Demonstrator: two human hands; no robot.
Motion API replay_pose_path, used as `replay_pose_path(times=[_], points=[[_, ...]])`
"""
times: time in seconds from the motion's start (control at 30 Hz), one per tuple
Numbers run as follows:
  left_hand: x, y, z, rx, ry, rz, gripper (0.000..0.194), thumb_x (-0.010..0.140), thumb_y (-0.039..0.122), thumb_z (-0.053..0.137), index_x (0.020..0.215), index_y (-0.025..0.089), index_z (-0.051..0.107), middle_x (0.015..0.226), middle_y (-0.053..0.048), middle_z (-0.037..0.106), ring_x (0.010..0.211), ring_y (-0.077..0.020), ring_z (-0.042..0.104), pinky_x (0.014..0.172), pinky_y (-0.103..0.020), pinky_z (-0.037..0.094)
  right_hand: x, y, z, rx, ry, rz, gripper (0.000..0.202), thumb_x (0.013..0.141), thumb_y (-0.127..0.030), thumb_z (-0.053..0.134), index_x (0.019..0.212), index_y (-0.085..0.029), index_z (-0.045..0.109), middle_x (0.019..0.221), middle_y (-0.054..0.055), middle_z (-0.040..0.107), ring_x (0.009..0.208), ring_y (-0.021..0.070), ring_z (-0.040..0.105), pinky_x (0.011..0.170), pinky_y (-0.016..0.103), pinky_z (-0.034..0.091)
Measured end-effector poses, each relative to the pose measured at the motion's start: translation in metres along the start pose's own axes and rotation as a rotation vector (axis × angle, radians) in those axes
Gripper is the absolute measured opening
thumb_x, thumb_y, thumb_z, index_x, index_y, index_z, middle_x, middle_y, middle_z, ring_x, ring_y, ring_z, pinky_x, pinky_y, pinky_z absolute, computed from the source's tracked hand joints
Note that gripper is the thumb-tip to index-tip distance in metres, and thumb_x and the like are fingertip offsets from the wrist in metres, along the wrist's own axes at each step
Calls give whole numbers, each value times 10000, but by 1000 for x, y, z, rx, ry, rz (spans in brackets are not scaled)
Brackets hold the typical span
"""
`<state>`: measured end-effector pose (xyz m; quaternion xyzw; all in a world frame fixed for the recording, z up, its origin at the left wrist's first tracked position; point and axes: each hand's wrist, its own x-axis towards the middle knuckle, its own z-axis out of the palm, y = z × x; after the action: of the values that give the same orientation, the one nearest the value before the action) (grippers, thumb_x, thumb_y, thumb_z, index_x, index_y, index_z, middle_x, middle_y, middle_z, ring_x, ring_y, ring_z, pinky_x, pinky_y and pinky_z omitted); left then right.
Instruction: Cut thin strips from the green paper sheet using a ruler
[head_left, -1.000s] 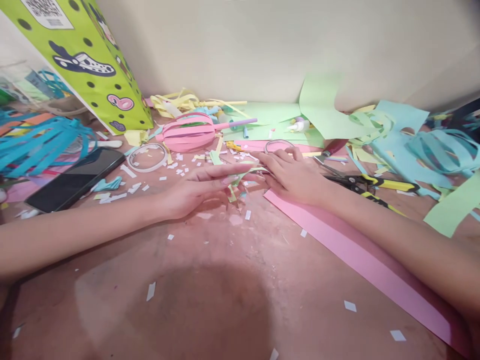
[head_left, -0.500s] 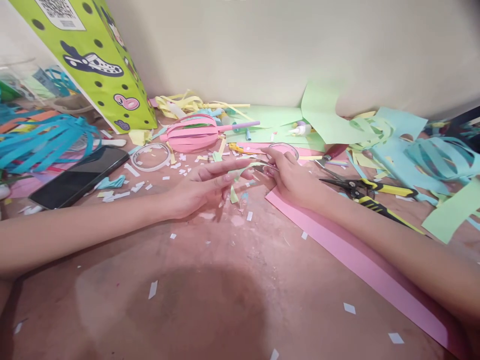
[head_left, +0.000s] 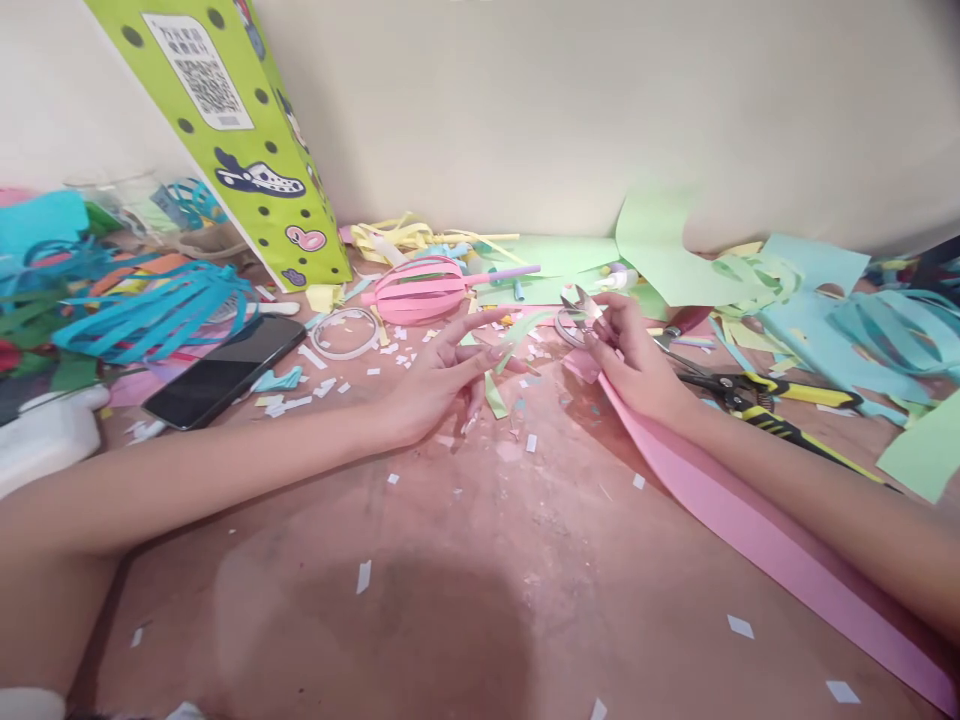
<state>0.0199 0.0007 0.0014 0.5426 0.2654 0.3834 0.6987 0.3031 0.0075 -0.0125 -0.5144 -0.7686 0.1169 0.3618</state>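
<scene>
My left hand (head_left: 442, 385) pinches a narrow light green paper strip (head_left: 496, 396) between thumb and fingers, its other fingers loosely spread. The strip curves up to the right, toward the other hand. My right hand (head_left: 634, 355) has its fingers closed on a small metal tool with two short blades (head_left: 580, 303); its handle is hidden in the hand. Under my right hand and forearm runs a long pink paper sheet (head_left: 720, 515), its far end bent up by the fingers. A pink paper-strip lantern (head_left: 420, 290) on a purple stick lies beyond my left hand.
To the left lie a phone (head_left: 225, 370), a tape roll (head_left: 345, 333) and blue paper strips (head_left: 157, 310), below a tall green box (head_left: 262, 170). Black-and-yellow pliers (head_left: 739, 390) and green paper (head_left: 667, 250) lie to the right. Paper scraps (head_left: 364, 577) dot the tabletop.
My right hand has drawn back to the right, away from my left hand, and the blades now point upward. The pink sheet's far end has lifted. The view has shifted left.
</scene>
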Motion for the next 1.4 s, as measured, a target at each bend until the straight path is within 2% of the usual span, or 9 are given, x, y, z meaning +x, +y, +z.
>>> replay_pose_path(times=[0.1,0.2,0.37,0.47,0.63,0.83,1.1,1.23,1.4], points=[[1,-1,0,12,59,39,748,915,433,847,1554,256,500,967,-24,827,362,-65,529,315,-185,485,1,-11,-3,-47,73,-87,535,988,-380,572,1462,-256,356,852,1,421,685,206,482,620,391,463],[2,-2,0,22,63,43,725,913,449,845,1512,246,489,769,26,780,351,-94,539,308,-185,468,3,-32,-10,-15,141,-95,469,1027,-437,558,1442,-300,390,822,-11,368,676,200,452,603,374,448],[3,-5,1,50,71,-12,556,891,544,836,1244,235,538,620,60,703,343,-138,563,296,-210,465,4,-56,-34,-227,66,-90,437,1050,-456,554,1458,-302,531,998,63,580,694,189,500,674,400,490],[4,-4,2,53,78,6,520,858,566,855,1082,237,520,586,84,666,352,-129,571,319,-196,472,13,-50,-48,-217,-6,57,428,1032,-455,598,1406,-246,600,1077,84,656,668,156,505,660,374,468],[5,-3,4,76,100,-3,486,874,539,838,1028,248,481,524,104,614,356,-118,561,351,-171,467,25,-44,-62,22,174,185,463,1013,-458,665,1421,-252,589,1146,69,637,584,92,421,546,320,348],[2,-2,4,108,93,-1,464,925,572,766,1066,286,429,489,110,614,318,-156,557,306,-189,454,2,-80,-53,-219,-331,-213,446,1072,-419,539,1491,-296,632,1035,53,755,675,151,607,588,284,425],[0,-1,5,158,54,-13,458,965,604,711,1084,299,392,499,95,645,321,-177,565,316,-211,473,-14,-88,-38,-544,-343,-436,515,1086,-281,448,1593,-232,525,1182,96,750,739,180,667,560,280,340],[-2,-2,7,225,27,-55,446,1006,641,630,1092,292,366,478,75,646,330,-188,581,336,-202,458,-15,-90,-34,-530,-345,-396,501,1048,-252,518,1546,-265,574,1296,99,749,686,149,637,579,273,322],[-3,-2,10,260,33,-56,493,994,681,624,1072,281,348,465,61,644,337,-179,587,354,-187,451,-15,-92,-35,-488,-387,-361,498,1047,-242,504,1539,-273,575,1220,79,770,616,122,579,573,271,289]])
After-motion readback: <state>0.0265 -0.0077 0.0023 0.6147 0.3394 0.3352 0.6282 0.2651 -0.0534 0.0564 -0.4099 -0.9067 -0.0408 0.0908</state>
